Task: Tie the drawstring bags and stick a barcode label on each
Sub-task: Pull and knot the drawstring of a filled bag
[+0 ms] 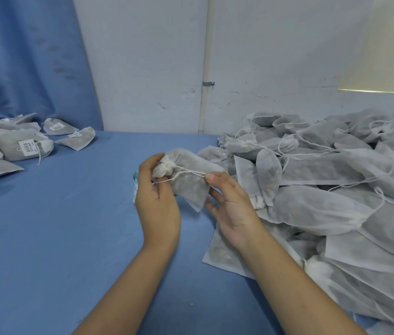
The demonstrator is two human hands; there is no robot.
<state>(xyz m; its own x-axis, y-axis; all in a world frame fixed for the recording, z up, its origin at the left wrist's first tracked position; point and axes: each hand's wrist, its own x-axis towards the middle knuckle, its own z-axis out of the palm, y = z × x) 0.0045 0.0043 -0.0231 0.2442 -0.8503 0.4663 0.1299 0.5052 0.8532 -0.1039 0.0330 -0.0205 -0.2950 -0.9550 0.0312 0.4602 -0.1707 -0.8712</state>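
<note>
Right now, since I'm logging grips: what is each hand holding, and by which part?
The left hand pinches the bag at its gathered neck; the right hand pinches the string, stretched across the bag.

Only the person's two arms show, each from partway up the forearm to the fingertips. The left forearm (123,284) and the right forearm (302,284) are bare along all of their visible length, smooth, and taper toward the wrists. The left hand (159,197) and the right hand (233,210) are bare as well, with slim fingers and rounded knuckles. The nail of the right thumb (211,176) is cut short, rounded and plain. Whatever clothing the person wears lies outside the view.
</note>
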